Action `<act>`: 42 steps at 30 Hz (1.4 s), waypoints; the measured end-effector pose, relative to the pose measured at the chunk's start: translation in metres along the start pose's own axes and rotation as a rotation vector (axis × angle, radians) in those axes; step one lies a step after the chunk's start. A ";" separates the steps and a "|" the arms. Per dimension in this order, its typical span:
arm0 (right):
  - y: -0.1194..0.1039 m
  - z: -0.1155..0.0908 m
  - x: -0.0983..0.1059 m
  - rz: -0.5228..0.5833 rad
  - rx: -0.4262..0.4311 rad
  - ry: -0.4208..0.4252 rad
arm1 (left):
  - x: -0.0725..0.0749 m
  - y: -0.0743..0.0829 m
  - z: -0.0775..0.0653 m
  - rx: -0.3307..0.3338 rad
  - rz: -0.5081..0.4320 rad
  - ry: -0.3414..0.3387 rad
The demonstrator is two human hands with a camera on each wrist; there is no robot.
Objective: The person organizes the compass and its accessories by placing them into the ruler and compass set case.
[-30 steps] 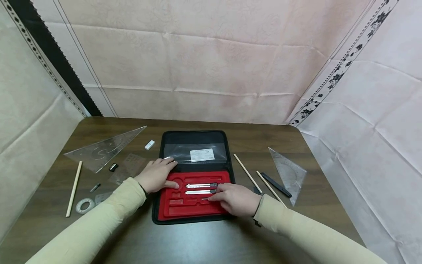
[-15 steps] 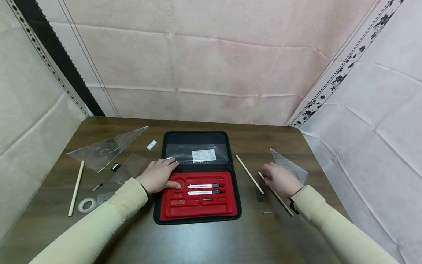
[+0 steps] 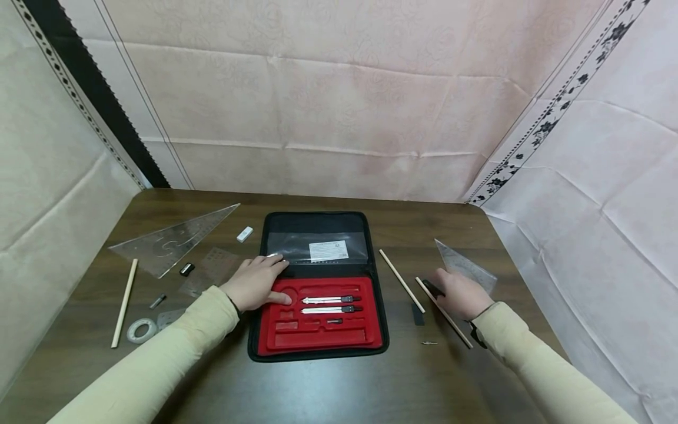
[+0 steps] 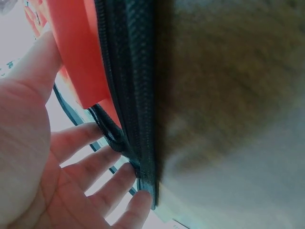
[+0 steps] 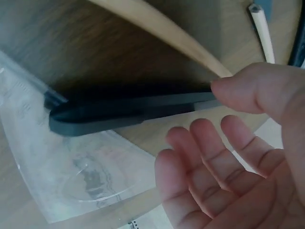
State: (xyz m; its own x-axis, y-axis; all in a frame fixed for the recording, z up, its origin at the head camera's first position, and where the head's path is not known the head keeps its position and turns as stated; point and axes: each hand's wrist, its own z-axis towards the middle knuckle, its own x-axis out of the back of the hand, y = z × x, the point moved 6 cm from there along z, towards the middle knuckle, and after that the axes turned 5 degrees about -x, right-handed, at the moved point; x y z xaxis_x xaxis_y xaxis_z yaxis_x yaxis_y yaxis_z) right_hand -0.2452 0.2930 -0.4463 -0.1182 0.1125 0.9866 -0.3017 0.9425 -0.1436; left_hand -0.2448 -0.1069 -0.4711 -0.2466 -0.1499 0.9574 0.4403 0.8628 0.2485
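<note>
A black zip case lies unfolded on the table, a red moulded tray in its near half. Two silver-legged compasses and a small dark piece sit in the tray. My left hand rests along the case's left side, thumb over the tray, fingers extended at the zip edge. At the right, my right hand is over a long black bar-shaped object. Its thumb meets one end; the other fingers are loosely bent beside it, a gap showing between.
Two pale wooden sticks and a set square flank the right hand; a small metal piece lies nearer. To the left are a large set square, an eraser, a sharpener, a stick and a tape roll.
My right hand has left the tray and moved right to the black bar-shaped object, shifting slightly further right lately. The small metal piece now shows on the table. My left hand stays put.
</note>
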 end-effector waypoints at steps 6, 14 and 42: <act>0.005 -0.002 -0.006 -0.010 -0.015 -0.027 | -0.001 0.000 -0.001 0.010 -0.002 -0.006; 0.006 0.001 -0.009 -0.035 -0.014 -0.013 | 0.000 0.001 -0.001 0.009 0.001 -0.006; -0.110 0.023 0.025 0.119 0.314 0.136 | 0.017 0.021 -0.001 -0.036 -0.093 0.066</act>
State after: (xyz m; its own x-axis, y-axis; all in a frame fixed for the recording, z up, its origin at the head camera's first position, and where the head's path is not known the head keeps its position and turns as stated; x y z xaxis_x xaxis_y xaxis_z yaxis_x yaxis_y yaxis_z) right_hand -0.2370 0.1844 -0.4073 -0.0495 0.2763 0.9598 -0.5715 0.7803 -0.2541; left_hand -0.2384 -0.0920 -0.4494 -0.2309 -0.2614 0.9372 0.4491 0.8258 0.3410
